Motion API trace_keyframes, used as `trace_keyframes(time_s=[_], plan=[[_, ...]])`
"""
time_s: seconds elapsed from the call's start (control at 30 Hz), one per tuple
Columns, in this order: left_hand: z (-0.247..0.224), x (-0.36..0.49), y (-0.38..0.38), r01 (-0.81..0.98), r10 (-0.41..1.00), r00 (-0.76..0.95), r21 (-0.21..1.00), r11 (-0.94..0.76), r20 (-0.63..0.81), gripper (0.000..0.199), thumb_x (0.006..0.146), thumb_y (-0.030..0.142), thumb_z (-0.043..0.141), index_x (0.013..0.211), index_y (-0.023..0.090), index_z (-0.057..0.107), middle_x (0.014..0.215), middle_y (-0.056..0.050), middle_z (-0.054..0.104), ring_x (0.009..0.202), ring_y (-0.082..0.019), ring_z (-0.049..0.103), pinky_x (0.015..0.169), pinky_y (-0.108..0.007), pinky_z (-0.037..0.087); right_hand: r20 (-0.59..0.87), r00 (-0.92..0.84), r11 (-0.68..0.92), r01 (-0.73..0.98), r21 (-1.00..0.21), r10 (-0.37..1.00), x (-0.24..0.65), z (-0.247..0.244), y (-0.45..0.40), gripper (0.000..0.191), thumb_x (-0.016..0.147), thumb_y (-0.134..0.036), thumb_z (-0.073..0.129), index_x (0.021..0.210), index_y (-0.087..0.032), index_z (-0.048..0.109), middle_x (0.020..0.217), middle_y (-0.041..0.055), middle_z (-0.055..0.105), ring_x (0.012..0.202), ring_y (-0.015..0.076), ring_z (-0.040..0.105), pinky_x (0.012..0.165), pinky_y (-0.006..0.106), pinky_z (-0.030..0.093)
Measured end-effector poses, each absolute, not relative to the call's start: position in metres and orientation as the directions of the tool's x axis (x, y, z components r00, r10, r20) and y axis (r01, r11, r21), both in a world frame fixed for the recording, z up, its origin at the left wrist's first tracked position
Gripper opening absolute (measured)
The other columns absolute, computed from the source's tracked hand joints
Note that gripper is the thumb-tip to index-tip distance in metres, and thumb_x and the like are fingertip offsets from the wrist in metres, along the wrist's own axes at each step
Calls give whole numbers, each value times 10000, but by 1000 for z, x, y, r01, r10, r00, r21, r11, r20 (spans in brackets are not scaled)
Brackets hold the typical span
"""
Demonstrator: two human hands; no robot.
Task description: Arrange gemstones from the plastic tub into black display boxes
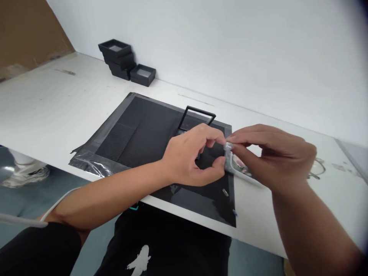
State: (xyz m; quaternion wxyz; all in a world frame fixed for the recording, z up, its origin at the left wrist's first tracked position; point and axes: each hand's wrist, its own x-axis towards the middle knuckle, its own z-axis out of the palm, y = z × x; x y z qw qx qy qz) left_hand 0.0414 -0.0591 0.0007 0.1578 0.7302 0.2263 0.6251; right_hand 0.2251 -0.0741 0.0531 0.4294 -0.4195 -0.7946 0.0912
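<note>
My right hand (273, 155) pinches the top of a small clear plastic bag (229, 146) between thumb and fingers. My left hand (197, 157) curls in from the other side, its index fingertip and thumb tip at the bag's left edge with a gap between them. Something coloured (238, 163) shows by the bag, partly hidden by my right fingers. Behind my left hand a black frame (198, 110) stands tilted up, its lower part hidden. On the black mat (155, 119) below lies a small metallic piece (225, 192).
Several black box frames (117, 57) are stacked near the wall, with a single black box (143, 74) beside them. Eyeglasses (318, 168) lie on the white table (43, 103) past my right wrist. The table's front edge runs under my forearms.
</note>
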Motion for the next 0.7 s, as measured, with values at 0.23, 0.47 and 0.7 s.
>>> trace_keyframes(time_s=[0.23,0.47,0.7], plan=[[-5,45,-50,90,329,105,321,-943,938,112,851,127,627,928,205,648,924,-3,689,801,-58,665,698,-156,551,610,-339,662,605,-441,716,226,42,-80,238,854,-132,655,962,-343,677,826,-18,721,689,184,661,573,354,521],[-6,40,-40,206,193,156,160,-965,969,107,794,128,628,860,206,658,819,28,722,701,-72,675,649,-177,542,407,-321,498,729,-470,855,217,47,-92,98,890,-255,613,894,-305,697,772,-10,720,620,162,651,583,331,553],[-4,32,-31,351,77,187,6,-936,979,52,808,198,652,837,240,658,786,64,725,596,-61,610,552,-199,457,254,-341,401,488,-775,905,226,48,-94,319,846,-331,732,1162,-370,716,961,-14,775,766,169,718,584,287,593]])
